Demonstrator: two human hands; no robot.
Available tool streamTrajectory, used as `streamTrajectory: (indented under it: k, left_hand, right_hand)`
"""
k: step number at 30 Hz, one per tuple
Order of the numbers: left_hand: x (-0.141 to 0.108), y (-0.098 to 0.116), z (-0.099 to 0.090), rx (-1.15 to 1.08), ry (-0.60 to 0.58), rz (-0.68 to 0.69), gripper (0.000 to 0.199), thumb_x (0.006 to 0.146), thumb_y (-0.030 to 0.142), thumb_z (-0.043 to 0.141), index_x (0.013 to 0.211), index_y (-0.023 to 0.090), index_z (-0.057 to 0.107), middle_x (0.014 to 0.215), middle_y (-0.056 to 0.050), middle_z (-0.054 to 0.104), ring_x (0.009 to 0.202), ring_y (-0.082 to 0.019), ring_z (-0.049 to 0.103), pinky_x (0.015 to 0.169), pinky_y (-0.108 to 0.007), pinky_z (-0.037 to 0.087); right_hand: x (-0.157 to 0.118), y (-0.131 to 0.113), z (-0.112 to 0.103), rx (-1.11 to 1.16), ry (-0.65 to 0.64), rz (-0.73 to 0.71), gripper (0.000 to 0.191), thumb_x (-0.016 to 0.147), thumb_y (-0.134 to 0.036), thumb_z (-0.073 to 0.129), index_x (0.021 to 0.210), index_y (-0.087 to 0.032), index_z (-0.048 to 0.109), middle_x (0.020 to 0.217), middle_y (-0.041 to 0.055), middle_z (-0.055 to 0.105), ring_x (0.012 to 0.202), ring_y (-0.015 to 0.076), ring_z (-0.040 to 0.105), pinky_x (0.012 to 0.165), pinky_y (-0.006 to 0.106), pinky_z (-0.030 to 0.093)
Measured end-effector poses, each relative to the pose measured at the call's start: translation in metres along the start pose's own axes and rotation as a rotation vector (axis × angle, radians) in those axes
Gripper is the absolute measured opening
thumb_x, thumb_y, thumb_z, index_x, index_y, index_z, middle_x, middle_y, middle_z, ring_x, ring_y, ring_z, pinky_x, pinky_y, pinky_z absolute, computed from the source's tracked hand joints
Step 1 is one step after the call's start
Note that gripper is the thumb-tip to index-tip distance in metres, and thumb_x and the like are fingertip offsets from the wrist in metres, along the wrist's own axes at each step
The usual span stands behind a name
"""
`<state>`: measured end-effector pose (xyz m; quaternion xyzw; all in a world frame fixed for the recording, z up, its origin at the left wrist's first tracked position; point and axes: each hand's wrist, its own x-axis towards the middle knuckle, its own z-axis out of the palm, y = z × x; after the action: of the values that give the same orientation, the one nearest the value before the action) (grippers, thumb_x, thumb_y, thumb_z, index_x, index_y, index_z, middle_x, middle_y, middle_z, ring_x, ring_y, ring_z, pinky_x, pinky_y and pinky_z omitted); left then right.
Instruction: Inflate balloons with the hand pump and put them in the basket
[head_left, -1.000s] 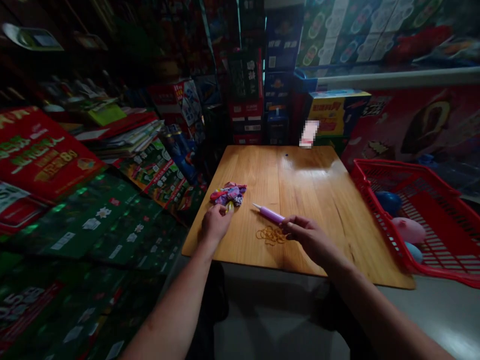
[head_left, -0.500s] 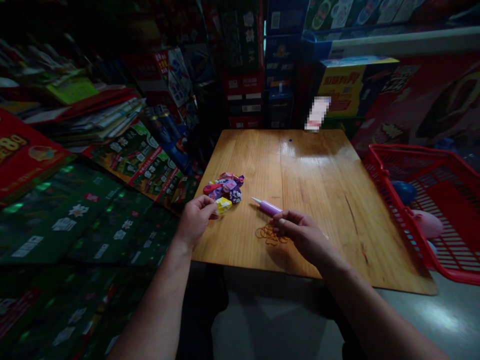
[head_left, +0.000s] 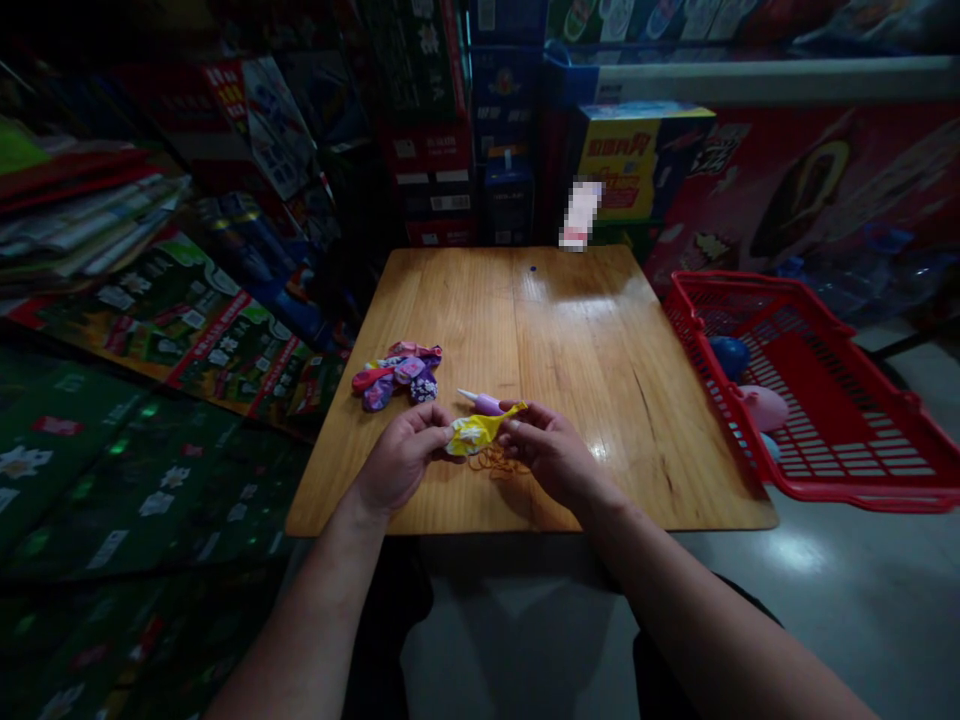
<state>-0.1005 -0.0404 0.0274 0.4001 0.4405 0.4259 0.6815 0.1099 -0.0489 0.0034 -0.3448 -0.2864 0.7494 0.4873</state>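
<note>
Both hands, left (head_left: 405, 452) and right (head_left: 551, 448), pinch my yellow balloon (head_left: 480, 430) between them; just beyond lies the purple pump (head_left: 486, 403), rubber bands (head_left: 499, 466) below, other balloons (head_left: 401, 375) past my left.

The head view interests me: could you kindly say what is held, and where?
A limp yellow balloon: the left hand pinches its wide end, the right hand its neck.

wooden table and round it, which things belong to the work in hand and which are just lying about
In use or close by:
- yellow balloon, between left hand and right hand
- purple pump
- rubber bands
- pile of limp balloons
- probably red basket, holding rounded balloons

Seemingly just about:
- green cartons
- yellow-and-blue box
- papers
</note>
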Motion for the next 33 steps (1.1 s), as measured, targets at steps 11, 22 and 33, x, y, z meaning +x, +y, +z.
streamTrajectory:
  k: [11,22,33]
  left_hand:
    - [0.014,-0.009,0.009,-0.03,0.075,0.02,0.014,0.077,0.024,0.074,0.082,0.016,0.064,0.082,-0.003,0.066,0.073,-0.015,0.063,0.064,-0.026,0.052]
    - [0.021,-0.022,0.012,-0.054,0.099,0.022,0.021,0.071,0.02,0.084,0.088,0.016,0.072,0.09,-0.002,0.07,0.079,-0.01,0.062,0.071,-0.021,0.047]
    - [0.024,-0.019,0.006,-0.041,0.18,0.038,0.027,0.067,0.026,0.088,0.089,0.016,0.075,0.093,-0.005,0.073,0.079,-0.012,0.064,0.067,-0.021,0.048]
  right_hand:
    - [-0.004,-0.012,-0.012,-0.057,0.164,-0.017,0.024,0.077,-0.03,0.08,0.095,-0.017,0.071,0.083,0.0062,0.074,0.064,0.0113,0.062,0.06,0.026,0.049]
    - [-0.005,-0.016,-0.019,-0.051,0.185,-0.04,0.033,0.073,-0.027,0.084,0.099,-0.019,0.067,0.085,0.0069,0.074,0.071,0.016,0.069,0.067,0.031,0.054]
    - [-0.002,-0.021,-0.021,0.031,0.21,0.004,0.023,0.077,-0.026,0.074,0.098,-0.018,0.067,0.08,0.0079,0.075,0.067,0.0164,0.068,0.067,0.031,0.054]
